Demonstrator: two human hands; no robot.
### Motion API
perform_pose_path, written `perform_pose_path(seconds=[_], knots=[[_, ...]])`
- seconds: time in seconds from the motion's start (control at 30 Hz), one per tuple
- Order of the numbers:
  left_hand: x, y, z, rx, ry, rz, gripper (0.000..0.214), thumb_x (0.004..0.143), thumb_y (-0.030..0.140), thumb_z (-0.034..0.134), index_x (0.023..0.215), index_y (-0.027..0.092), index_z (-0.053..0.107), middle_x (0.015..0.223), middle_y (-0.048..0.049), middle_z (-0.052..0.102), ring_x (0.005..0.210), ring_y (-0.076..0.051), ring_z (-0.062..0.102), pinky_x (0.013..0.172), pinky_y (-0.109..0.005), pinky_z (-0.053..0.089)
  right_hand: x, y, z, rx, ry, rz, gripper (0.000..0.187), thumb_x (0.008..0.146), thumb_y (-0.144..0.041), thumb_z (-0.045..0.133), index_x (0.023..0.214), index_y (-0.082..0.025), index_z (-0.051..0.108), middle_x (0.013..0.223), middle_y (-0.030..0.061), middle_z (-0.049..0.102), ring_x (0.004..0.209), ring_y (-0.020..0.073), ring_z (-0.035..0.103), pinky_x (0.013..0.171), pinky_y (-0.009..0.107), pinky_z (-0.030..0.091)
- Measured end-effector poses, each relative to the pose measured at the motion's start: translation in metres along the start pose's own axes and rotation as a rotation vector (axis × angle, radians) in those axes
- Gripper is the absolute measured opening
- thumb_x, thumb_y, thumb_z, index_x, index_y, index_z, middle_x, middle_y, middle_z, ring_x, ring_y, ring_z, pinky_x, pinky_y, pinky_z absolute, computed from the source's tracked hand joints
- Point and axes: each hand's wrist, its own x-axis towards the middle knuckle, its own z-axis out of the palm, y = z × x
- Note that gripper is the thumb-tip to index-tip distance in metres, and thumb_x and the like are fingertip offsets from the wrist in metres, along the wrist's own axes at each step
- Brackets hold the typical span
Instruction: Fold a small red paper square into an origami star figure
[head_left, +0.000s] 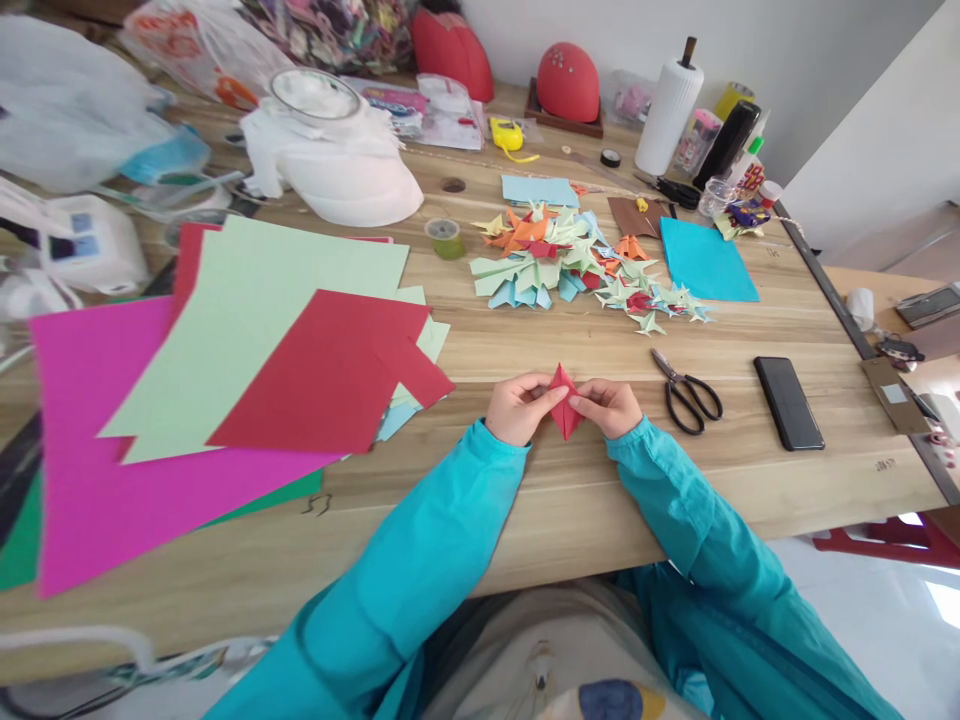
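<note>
A small red folded paper [564, 418], diamond-shaped with a crease down its middle, is held upright near the table's front edge. My left hand [517, 408] pinches its left side between thumb and fingers. On the other side, my right hand [611, 407] grips it the same way, with the thumb on the front face. Just right of that hand lie black-handled scissors [686, 392], their blades slightly apart. Beyond my hands spreads a pile of folded paper pieces [536, 268] in green, orange, red and blue, several of them star-like.
Large red [322, 380], green and magenta sheets [112, 500] cover the table's left. A phone [789, 403] lies at the right, below a blue square sheet [709, 260]. At the back are a white cap [352, 180], a yellow tape measure [507, 133] and a white paper roll [667, 115].
</note>
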Motion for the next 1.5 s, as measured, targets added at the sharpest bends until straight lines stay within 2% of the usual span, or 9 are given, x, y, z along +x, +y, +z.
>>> perform_pose_path(seconds=[0.2,0.4,0.63,0.8,0.97,1.2,1.27,1.37,1.5], knots=[[-0.002,0.009,0.001,0.086,-0.123,0.050,0.016,0.060,0.031,0.071,0.061,0.016,0.068,0.060,-0.0005,0.059,0.059,-0.013,0.051,0.058,-0.026,0.042,-0.001,0.002,-0.001,-0.015,-0.070,0.029,0.039,0.054,-0.049,0.073,0.057,-0.013,0.058,0.046,-0.0006,0.057,0.042,0.0090,0.051,0.044,0.023,0.041],[-0.004,0.011,0.003,0.077,-0.095,0.047,0.023,0.063,0.036,0.068,0.052,0.017,0.061,0.054,0.0015,0.052,0.055,-0.012,0.045,0.056,-0.026,0.039,-0.001,0.002,0.000,-0.068,-0.084,-0.004,0.034,0.050,-0.041,0.077,0.055,-0.014,0.057,0.048,-0.0012,0.057,0.044,0.0079,0.049,0.044,0.022,0.039],[0.000,0.000,0.000,-0.027,0.005,-0.029,0.022,0.062,0.039,0.069,0.060,0.016,0.068,0.062,-0.0011,0.063,0.060,-0.014,0.053,0.059,-0.027,0.042,-0.002,-0.001,0.000,-0.099,-0.100,0.030,0.036,0.049,-0.041,0.077,0.054,-0.014,0.055,0.046,-0.0024,0.055,0.040,0.0072,0.047,0.041,0.021,0.038],[0.004,-0.006,-0.005,-0.075,0.028,-0.070,0.023,0.062,0.039,0.070,0.063,0.017,0.070,0.069,-0.0045,0.067,0.064,-0.016,0.058,0.058,-0.027,0.044,-0.003,-0.001,-0.001,-0.136,-0.117,0.033,0.033,0.052,-0.040,0.076,0.055,-0.014,0.056,0.046,-0.0023,0.055,0.040,0.0069,0.047,0.041,0.020,0.036],[0.003,-0.005,-0.005,-0.154,0.023,-0.158,0.025,0.062,0.041,0.070,0.058,0.016,0.068,0.061,-0.0027,0.064,0.055,-0.014,0.056,0.050,-0.026,0.042,-0.002,0.001,-0.002,-0.114,-0.135,0.061,0.034,0.052,-0.042,0.074,0.054,-0.014,0.056,0.046,-0.0018,0.056,0.040,0.0078,0.049,0.040,0.020,0.038],[0.004,-0.005,-0.003,-0.235,0.018,-0.187,0.047,0.071,0.058,0.054,0.066,0.014,0.068,0.055,-0.0047,0.063,0.048,-0.014,0.055,0.043,-0.025,0.041,-0.002,0.000,0.000,-0.047,-0.085,0.068,0.036,0.051,-0.044,0.075,0.052,-0.014,0.056,0.044,-0.0008,0.057,0.039,0.0088,0.051,0.039,0.021,0.040],[0.004,-0.003,-0.003,-0.254,-0.023,-0.195,0.041,0.066,0.054,0.062,0.070,0.014,0.069,0.059,-0.0048,0.065,0.051,-0.015,0.057,0.046,-0.026,0.044,-0.001,-0.001,0.000,-0.016,-0.069,0.073,0.036,0.050,-0.044,0.075,0.052,-0.014,0.057,0.043,-0.0010,0.057,0.038,0.0086,0.051,0.040,0.021,0.041],[0.003,-0.002,-0.004,-0.236,-0.097,-0.188,0.032,0.053,0.036,0.077,0.077,0.015,0.070,0.073,-0.0052,0.070,0.062,-0.017,0.062,0.058,-0.030,0.050,0.002,-0.003,-0.002,0.033,-0.034,0.086,0.037,0.049,-0.045,0.076,0.053,-0.014,0.057,0.044,-0.0010,0.058,0.038,0.0084,0.051,0.040,0.021,0.042],[0.002,-0.005,-0.004,-0.252,-0.141,-0.172,0.031,0.051,0.027,0.078,0.079,0.016,0.071,0.079,-0.0060,0.071,0.072,-0.021,0.065,0.070,-0.035,0.052,0.005,0.000,-0.006,0.085,0.011,0.083,0.036,0.050,-0.045,0.076,0.057,-0.014,0.059,0.048,-0.0009,0.061,0.039,0.0082,0.051,0.040,0.021,0.044]])
